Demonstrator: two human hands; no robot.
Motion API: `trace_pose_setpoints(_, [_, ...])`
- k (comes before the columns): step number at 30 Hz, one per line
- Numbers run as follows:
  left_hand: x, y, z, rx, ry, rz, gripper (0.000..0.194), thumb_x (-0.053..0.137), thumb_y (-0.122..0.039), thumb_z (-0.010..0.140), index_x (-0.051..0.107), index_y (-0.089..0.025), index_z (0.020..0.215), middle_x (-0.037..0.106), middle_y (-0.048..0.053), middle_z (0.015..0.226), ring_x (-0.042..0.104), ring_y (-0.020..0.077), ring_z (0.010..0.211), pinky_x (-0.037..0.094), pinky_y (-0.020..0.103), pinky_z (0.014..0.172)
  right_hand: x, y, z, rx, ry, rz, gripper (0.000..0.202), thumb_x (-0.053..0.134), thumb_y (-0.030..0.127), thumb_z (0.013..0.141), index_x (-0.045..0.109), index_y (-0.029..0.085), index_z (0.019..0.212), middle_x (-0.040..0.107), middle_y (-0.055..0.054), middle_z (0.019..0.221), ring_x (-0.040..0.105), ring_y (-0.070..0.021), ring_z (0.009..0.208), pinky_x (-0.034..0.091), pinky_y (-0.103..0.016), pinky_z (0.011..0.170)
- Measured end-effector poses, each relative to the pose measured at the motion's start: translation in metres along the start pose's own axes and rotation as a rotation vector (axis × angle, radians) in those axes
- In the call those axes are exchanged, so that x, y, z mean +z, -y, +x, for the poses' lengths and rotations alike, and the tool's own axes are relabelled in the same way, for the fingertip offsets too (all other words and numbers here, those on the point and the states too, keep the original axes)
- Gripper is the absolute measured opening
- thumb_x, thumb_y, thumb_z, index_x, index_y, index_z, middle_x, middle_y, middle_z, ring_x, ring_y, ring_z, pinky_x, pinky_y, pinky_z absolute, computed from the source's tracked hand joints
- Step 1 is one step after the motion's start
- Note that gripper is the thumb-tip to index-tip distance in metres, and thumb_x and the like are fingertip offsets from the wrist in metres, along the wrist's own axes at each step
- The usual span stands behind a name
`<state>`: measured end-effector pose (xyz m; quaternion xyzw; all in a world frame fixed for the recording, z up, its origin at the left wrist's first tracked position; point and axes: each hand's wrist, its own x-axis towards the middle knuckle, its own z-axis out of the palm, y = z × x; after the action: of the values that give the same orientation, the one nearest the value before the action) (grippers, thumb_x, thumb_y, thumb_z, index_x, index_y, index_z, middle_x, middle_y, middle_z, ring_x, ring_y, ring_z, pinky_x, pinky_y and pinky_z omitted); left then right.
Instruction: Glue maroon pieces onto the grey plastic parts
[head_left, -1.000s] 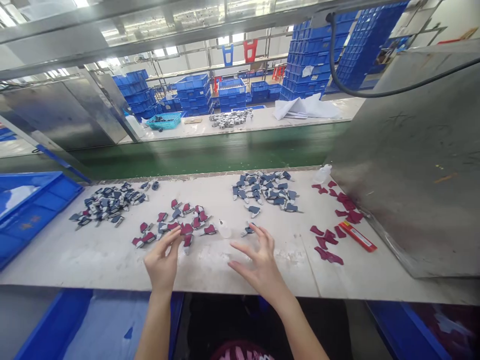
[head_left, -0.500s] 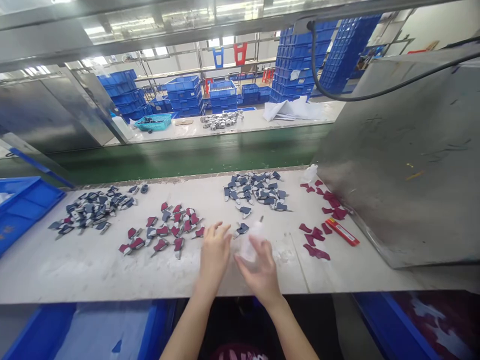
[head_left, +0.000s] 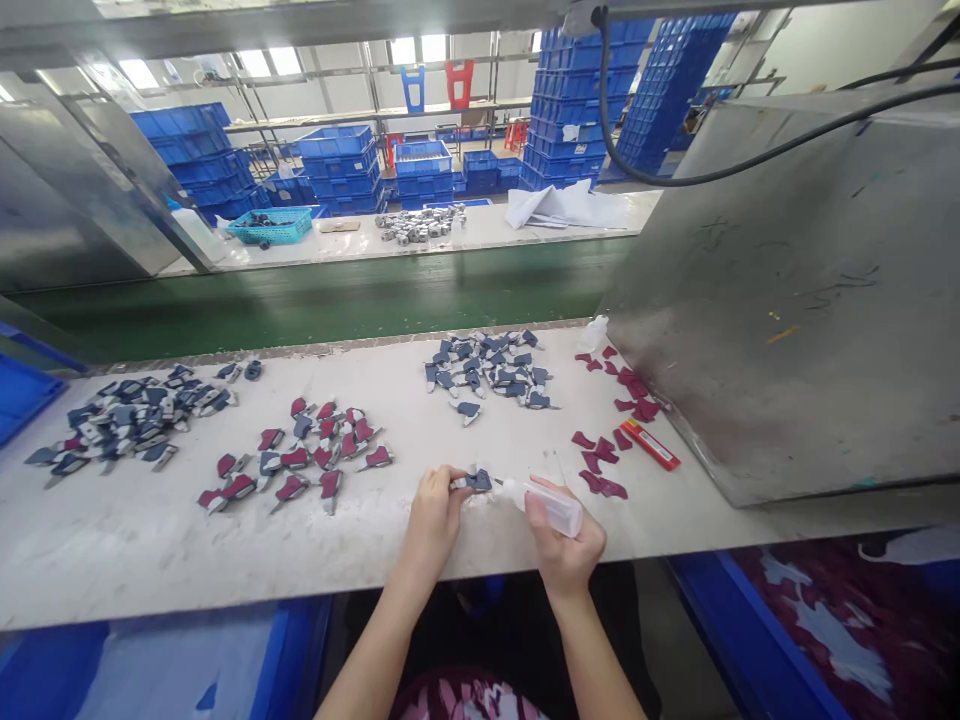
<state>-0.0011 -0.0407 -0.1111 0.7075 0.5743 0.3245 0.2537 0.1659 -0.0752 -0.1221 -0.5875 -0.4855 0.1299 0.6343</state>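
Note:
Between the fingertips of my left hand (head_left: 433, 512) is a small grey-and-white part with a dark blue face (head_left: 478, 481), held just above or on the worktable (head_left: 315, 555). My right hand (head_left: 568, 545) grips a translucent squeeze bottle (head_left: 559, 508), tilted so its thin nozzle points left at the part. Nozzle tip and dark face are very close; whether they touch I cannot tell. Farther back sits a pile of similar dark blue parts (head_left: 491, 365), with one loose part (head_left: 466, 411) before it. Left of my hands lie parts with maroon faces (head_left: 292, 457).
Loose maroon pieces (head_left: 600, 485) and a red-orange packet (head_left: 651, 445) lie at the right, beside a large metal housing (head_left: 810, 330). More dark parts (head_left: 135, 415) are heaped far left. A green belt (head_left: 337, 310) runs behind the table. Blue bins (head_left: 300, 650) stand below the front edge.
My left hand has taken hold of the dark blue part that lay on the table. My right hand has tipped the bottle from upright to pointing left. The view has shifted slightly.

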Motion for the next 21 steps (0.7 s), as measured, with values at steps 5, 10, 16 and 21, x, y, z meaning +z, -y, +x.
trace_pose_setpoints(5, [0.0026,0.0046,-0.0045,-0.031,-0.011,-0.072,0.010,0.056,-0.012,0.088,0.062,-0.019,0.092,0.065,0.006,0.088,0.064,0.0239,0.085,0.055,0.038,0.076,0.0005,0.0039,0.0023,-0.032,0.070,-0.047,0.023,0.070,0.037,0.084,0.076,0.015,0.088,0.076,-0.009,0.079,0.072,-0.0231,0.069,0.058,-0.031,0.060])
trace_pose_setpoints(10, [0.0038,0.0051,-0.0036,-0.046,-0.020,-0.087,0.010,0.057,-0.011,0.088,0.062,-0.019,0.092,0.064,0.006,0.086,0.063,0.0237,0.084,0.055,0.037,0.075,0.0011,0.0055,0.0046,-0.073,0.119,-0.052,0.020,0.069,0.034,0.086,0.076,0.016,0.091,0.075,-0.008,0.078,0.072,-0.0219,0.067,0.058,-0.029,0.058])
trace_pose_setpoints(16, [0.0059,0.0078,-0.0044,-0.026,-0.024,-0.091,0.012,0.056,-0.010,0.088,0.061,-0.019,0.093,0.064,0.006,0.087,0.064,0.0231,0.083,0.055,0.038,0.075,0.0033,0.0050,0.0050,-0.090,0.135,-0.058,0.018,0.069,0.032,0.086,0.076,0.016,0.091,0.076,-0.007,0.078,0.072,-0.0213,0.066,0.058,-0.028,0.057])
trace_pose_setpoints(21, [0.0054,0.0080,-0.0046,-0.016,-0.022,-0.087,0.011,0.056,-0.011,0.089,0.061,-0.020,0.092,0.064,0.006,0.087,0.064,0.0232,0.084,0.055,0.038,0.075,0.0038,0.0041,0.0055,-0.082,0.123,-0.061,0.019,0.070,0.032,0.086,0.077,0.016,0.091,0.077,-0.008,0.081,0.074,-0.0225,0.070,0.059,-0.029,0.060])
